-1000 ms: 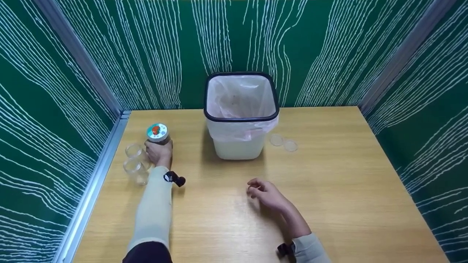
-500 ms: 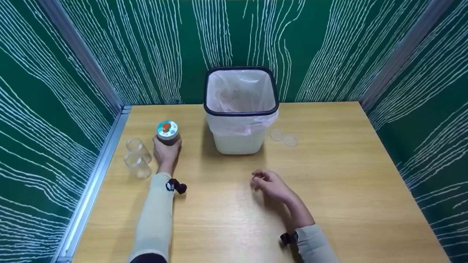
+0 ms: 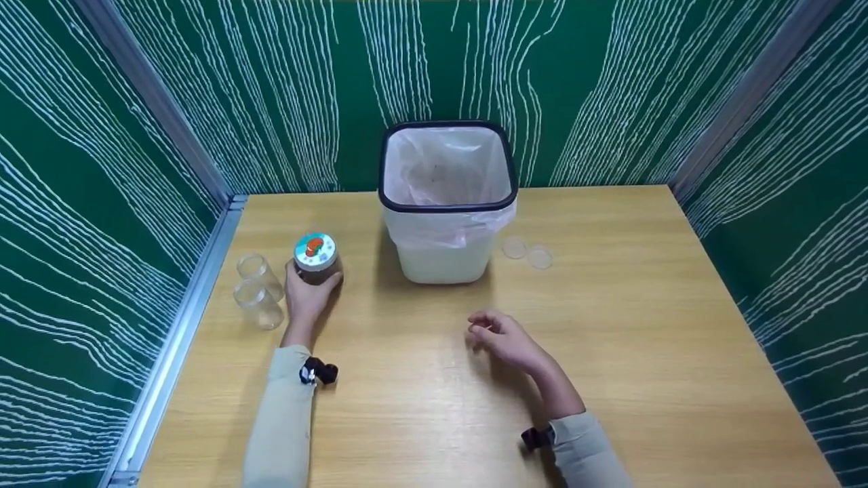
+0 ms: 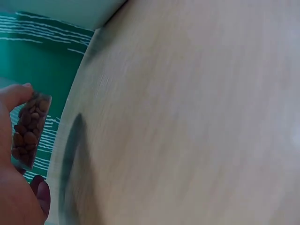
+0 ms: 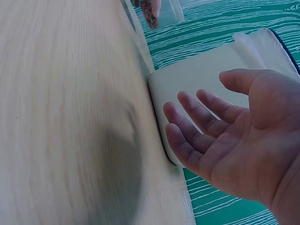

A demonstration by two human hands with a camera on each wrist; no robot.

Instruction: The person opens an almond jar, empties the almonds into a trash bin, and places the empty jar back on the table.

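My left hand [image 3: 308, 295] grips a clear jar of brown nuts [image 4: 32, 126], fingers and thumb around its side. The jar's lid [image 3: 315, 251] is white and teal with an orange picture and faces up in the head view. Part of the jar, with brown contents [image 5: 151, 15], also shows at the top of the right wrist view. My right hand [image 3: 505, 342] hovers over the table in front of the bin, holding nothing. Its fingers [image 5: 187, 133] are loosely bent and apart.
A white bin [image 3: 444, 261] with a black rim and a plastic liner stands at the back middle. Two clear empty jars [image 3: 260, 305] stand left of my left hand. Two thin clear discs [image 3: 540, 257] lie right of the bin. Green walls [image 3: 468, 61] enclose the table.
My left hand has carried the jar of nuts to the right, away from the two empty jars. The right hand has barely moved. The head view has tilted slightly.
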